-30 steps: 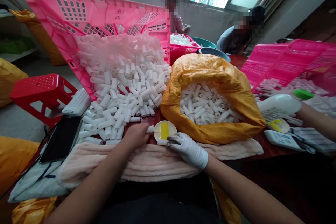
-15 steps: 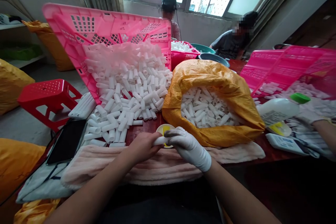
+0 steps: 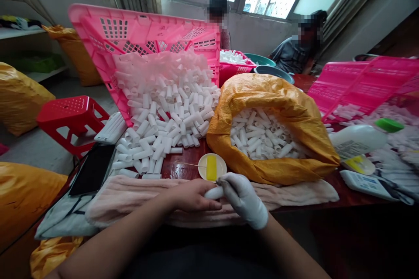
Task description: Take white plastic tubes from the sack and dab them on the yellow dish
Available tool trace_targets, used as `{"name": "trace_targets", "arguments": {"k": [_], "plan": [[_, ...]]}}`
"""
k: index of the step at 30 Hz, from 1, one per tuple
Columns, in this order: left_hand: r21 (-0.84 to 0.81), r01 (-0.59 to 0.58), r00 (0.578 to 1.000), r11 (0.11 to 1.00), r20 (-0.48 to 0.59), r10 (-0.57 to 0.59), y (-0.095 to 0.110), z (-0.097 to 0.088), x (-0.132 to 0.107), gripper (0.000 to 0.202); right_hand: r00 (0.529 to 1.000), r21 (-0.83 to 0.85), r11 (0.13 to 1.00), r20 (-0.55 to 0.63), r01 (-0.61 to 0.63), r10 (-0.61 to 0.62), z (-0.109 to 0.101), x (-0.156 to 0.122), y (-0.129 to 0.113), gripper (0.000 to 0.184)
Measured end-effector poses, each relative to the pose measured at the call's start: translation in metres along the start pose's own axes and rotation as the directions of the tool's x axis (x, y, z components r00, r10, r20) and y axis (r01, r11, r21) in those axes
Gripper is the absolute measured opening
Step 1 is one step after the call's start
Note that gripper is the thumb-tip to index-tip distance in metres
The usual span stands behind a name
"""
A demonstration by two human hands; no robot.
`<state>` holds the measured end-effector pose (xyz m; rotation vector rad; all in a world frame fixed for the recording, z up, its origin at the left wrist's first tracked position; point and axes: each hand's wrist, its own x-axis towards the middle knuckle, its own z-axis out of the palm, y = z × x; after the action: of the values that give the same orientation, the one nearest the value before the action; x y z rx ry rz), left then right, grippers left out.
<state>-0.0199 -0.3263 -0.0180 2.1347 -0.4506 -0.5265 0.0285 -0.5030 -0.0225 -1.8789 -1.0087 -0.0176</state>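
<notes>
Bare, my left hand (image 3: 196, 197) grips a short white plastic tube (image 3: 214, 193) above the pink towel. My right hand (image 3: 245, 198), in a white glove with dirty fingertips, has its fingers closed on the tube's other end. Just beyond the hands lies a small round dish (image 3: 221, 167) holding a yellow pad (image 3: 211, 167), with a thin stick (image 3: 188, 164) resting on its rim. A heap of similar white tubes (image 3: 163, 126) spills from a tilted pink crate (image 3: 94, 48). More tubes fill an orange woven sack (image 3: 278, 85) at the right.
The folded pink towel (image 3: 131, 198) lines the table edge. At the left are a black tablet (image 3: 93, 170) and a red stool (image 3: 70, 109). To the right lie a white bottle with green cap (image 3: 360, 139) and another pink crate (image 3: 353, 87). Two people sit by the windows.
Both hands have drawn back toward me with the tube, off the dish, so the dish and its yellow pad now show fully. The camera view has shifted slightly left.
</notes>
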Motion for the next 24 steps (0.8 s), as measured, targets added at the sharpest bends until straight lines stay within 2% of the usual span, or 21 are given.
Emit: {"name": "trace_targets", "arguments": {"k": [1, 3, 4, 6, 7, 9, 11, 12, 14, 16, 17, 18, 20, 21, 22, 23, 24], "plan": [[0.038, -0.014, 0.999, 0.999, -0.036, 0.015, -0.001, -0.005, -0.002, 0.032, 0.999, -0.042, 0.999, -0.040, -0.026, 0.024, -0.011, -0.011, -0.002, 0.014], [0.227, 0.038, 0.975, 0.973, -0.220, 0.014, -0.006, -0.019, -0.004, 0.030, 0.965, -0.122, 0.982, -0.234, -0.147, 0.115, -0.040, -0.047, 0.003, 0.012], [0.350, 0.134, 0.941, 0.927, -0.337, -0.009, -0.011, -0.028, -0.005, 0.028, 0.912, -0.163, 0.960, -0.381, -0.229, 0.153, -0.055, -0.071, 0.013, 0.013], [0.525, 0.408, 0.856, 0.747, -0.505, -0.113, -0.024, -0.048, -0.003, 0.026, 0.783, -0.221, 0.851, -0.547, -0.476, 0.295, -0.083, -0.126, 0.044, 0.015], [0.565, 0.512, 0.824, 0.647, -0.535, -0.185, -0.030, -0.057, 0.000, 0.025, 0.773, -0.285, 0.793, -0.543, -0.538, 0.329, -0.095, -0.154, 0.063, 0.017], [0.598, 0.609, 0.789, 0.521, -0.522, -0.323, -0.041, -0.072, 0.009, 0.020, 0.774, -0.385, 0.730, -0.555, -0.565, 0.306, -0.111, -0.200, 0.100, 0.029], [0.601, 0.625, 0.780, 0.498, -0.501, -0.375, -0.046, -0.079, 0.018, 0.014, 0.772, -0.422, 0.726, -0.592, -0.543, 0.234, -0.117, -0.223, 0.122, 0.026], [0.599, 0.626, 0.780, 0.500, -0.504, -0.371, -0.047, -0.080, 0.022, 0.013, 0.761, -0.412, 0.729, -0.608, -0.547, 0.228, -0.116, -0.222, 0.124, 0.022], [0.592, 0.629, 0.775, 0.504, -0.527, -0.349, -0.045, -0.081, 0.023, 0.013, 0.727, -0.341, 0.743, -0.628, -0.577, 0.276, -0.112, -0.198, 0.115, 0.017], [0.574, 0.640, 0.760, 0.511, -0.572, -0.309, -0.043, -0.082, 0.017, 0.017, 0.700, -0.237, 0.774, -0.630, -0.587, 0.337, -0.106, -0.149, 0.094, 0.019], [0.538, 0.650, 0.741, 0.537, -0.604, -0.293, -0.042, -0.082, 0.013, 0.020, 0.701, -0.196, 0.801, -0.626, -0.565, 0.341, -0.103, -0.119, 0.083, 0.020], [0.475, 0.653, 0.718, 0.590, -0.636, -0.283, -0.042, -0.082, 0.008, 0.024, 0.739, -0.193, 0.834, -0.593, -0.517, 0.321, -0.100, -0.086, 0.074, 0.023], [0.264, 0.584, 0.682, 0.768, -0.673, -0.287, -0.044, -0.079, -0.001, 0.031, 0.837, -0.278, 0.860, -0.480, -0.428, 0.262, -0.094, -0.021, 0.063, 0.029], [0.123, 0.496, 0.679, 0.860, -0.673, -0.295, -0.046, -0.076, -0.004, 0.035, 0.881, -0.369, 0.830, -0.386, -0.418, 0.273, -0.091, 0.011, 0.061, 0.029], [-0.013, 0.384, 0.689, 0.923, -0.662, -0.296, -0.048, -0.072, -0.006, 0.040, 0.886, -0.494, 0.739, -0.318, -0.459, 0.338, -0.087, 0.039, 0.062, 0.029], [-0.108, 0.279, 0.708, 0.954, -0.648, -0.281, -0.051, -0.067, -0.006, 0.045, 0.850, -0.606, 0.607, -0.267, -0.514, 0.453, -0.083, 0.065, 0.064, 0.029], [-0.156, 0.206, 0.727, 0.966, -0.636, -0.258, -0.053, -0.062, -0.005, 0.050, 0.823, -0.644, 0.547, -0.251, -0.535, 0.509, -0.079, 0.087, 0.067, 0.028]]}}
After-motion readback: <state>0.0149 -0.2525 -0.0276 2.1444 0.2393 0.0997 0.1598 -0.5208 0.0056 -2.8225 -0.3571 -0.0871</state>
